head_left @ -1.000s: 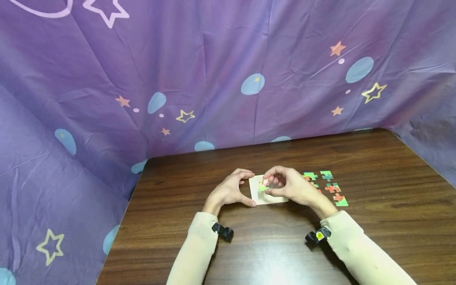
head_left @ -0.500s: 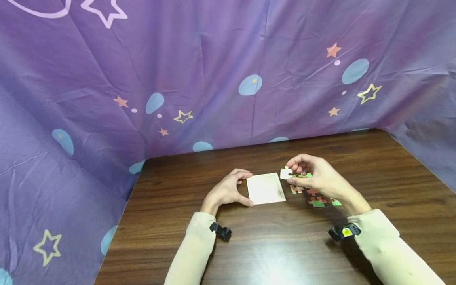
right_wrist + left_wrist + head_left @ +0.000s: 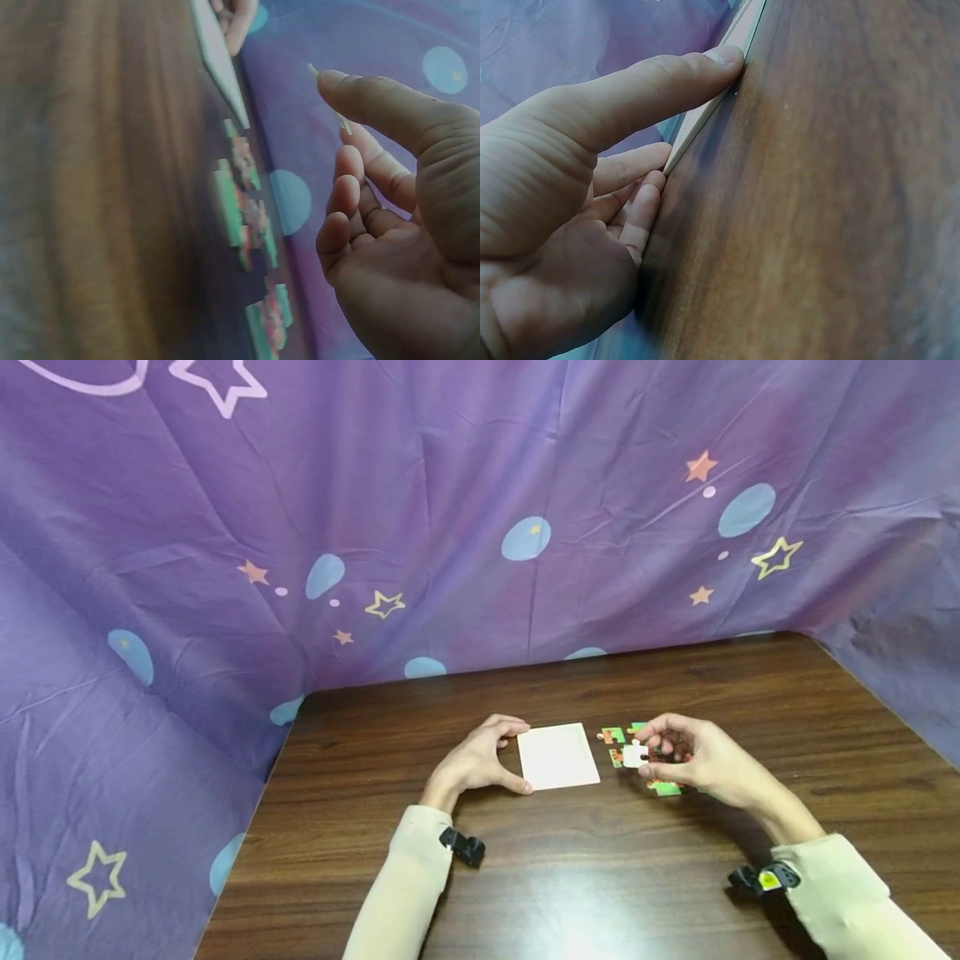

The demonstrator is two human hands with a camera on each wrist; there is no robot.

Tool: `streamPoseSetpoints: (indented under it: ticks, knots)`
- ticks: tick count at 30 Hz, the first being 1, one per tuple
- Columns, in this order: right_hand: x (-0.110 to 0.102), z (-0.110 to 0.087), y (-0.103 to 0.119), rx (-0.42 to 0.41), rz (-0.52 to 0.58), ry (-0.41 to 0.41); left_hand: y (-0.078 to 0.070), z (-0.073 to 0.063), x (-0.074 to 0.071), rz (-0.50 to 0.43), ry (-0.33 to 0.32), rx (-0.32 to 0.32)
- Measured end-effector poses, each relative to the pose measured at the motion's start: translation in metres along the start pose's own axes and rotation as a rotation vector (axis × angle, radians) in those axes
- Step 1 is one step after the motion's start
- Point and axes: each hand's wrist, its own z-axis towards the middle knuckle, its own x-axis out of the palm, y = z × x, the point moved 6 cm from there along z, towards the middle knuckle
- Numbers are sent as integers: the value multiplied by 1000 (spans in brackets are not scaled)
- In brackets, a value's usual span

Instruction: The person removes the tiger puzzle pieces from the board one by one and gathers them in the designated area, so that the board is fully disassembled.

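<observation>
A white square puzzle board point(image 3: 558, 757) lies flat on the table. My left hand point(image 3: 483, 760) holds it at its left edge, thumb at the near corner and fingertips at the far corner. In the left wrist view, the thumb point(image 3: 697, 71) presses the board's pale edge point(image 3: 686, 135). My right hand point(image 3: 697, 758) pinches a puzzle piece point(image 3: 635, 755) between thumb and fingers, its white side showing. This piece is above other puzzle pieces point(image 3: 612, 736) with green and orange print, some hidden by the hand. The right wrist view shows the piece's thin edge point(image 3: 344, 124) raised off the table.
Printed pieces point(image 3: 255, 217) lie spread to the right of the board on the dark wooden table point(image 3: 420, 735). A purple curtain point(image 3: 450, 510) with stars hangs behind and at the left side. Each wrist wears a small black camera point(image 3: 462, 846).
My right hand has moved right, from over the board to over the loose pieces, carrying the piece. The piece showed colour earlier and now shows white. My left hand stays at the board.
</observation>
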Motion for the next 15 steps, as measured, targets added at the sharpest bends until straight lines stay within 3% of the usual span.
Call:
streamPoseSetpoints:
  ticks: [7,15]
  knots:
    - [13,-6,-9,-30,5,83,0,0,0,1,0,-3]
    - [19,-9,-13,-108,-66,91,0,1,-1,8,6,7]
